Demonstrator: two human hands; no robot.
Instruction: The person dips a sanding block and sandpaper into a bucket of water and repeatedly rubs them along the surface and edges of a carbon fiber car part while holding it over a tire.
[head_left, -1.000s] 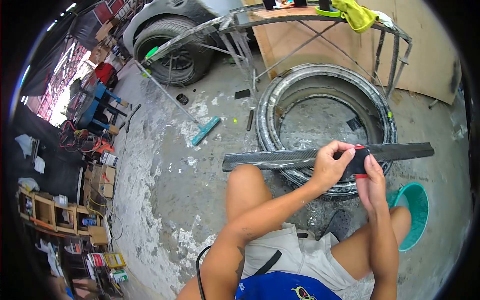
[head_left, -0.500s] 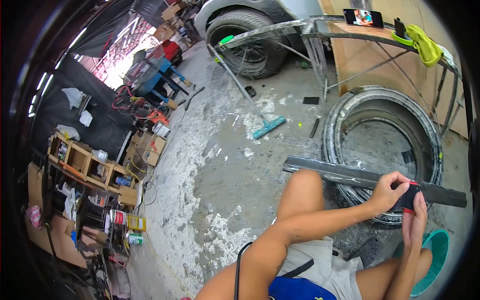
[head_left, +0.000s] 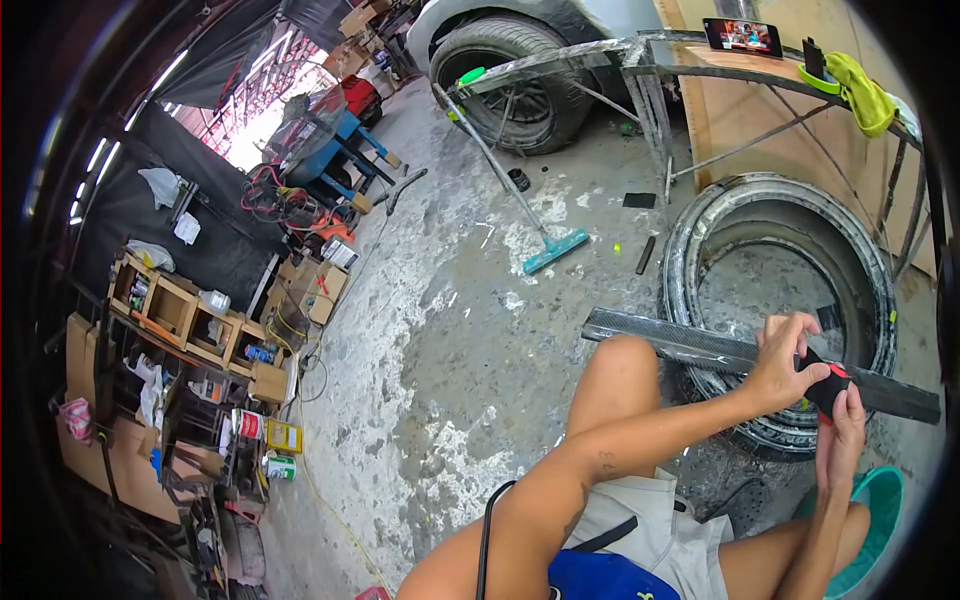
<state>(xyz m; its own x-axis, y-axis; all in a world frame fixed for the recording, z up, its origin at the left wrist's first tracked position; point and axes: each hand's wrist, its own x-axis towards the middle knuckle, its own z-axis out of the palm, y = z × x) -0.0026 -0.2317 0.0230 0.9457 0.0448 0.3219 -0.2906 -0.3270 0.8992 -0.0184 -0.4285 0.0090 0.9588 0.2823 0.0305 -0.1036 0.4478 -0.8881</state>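
A long dark strip with a woven carbon-fibre pattern (head_left: 680,342) lies across the tyre (head_left: 712,215), its left end beside my raised knee. Over its right part, both my hands work on a small black-and-red pad (head_left: 826,388), whose exact kind I cannot make out. My left hand (head_left: 785,365) has its thumb pressed against the pad's red end, and its fingers curl over the top. From below, my right hand (head_left: 842,435) pinches the pad's lower edge. Part of the pad is hidden by my fingers.
A teal bucket (head_left: 868,540) stands by my right leg. Ahead lies a teal floor squeegee (head_left: 556,251), its pole leaning on a metal frame (head_left: 655,110) that carries a phone (head_left: 742,37) and a yellow-green cloth (head_left: 860,95). Wooden shelving (head_left: 170,318) lines the left.
My left hand's fingers have lifted and spread over the pad, with the thumb now on its red end. The pad has tilted. The whole view has shifted slightly.
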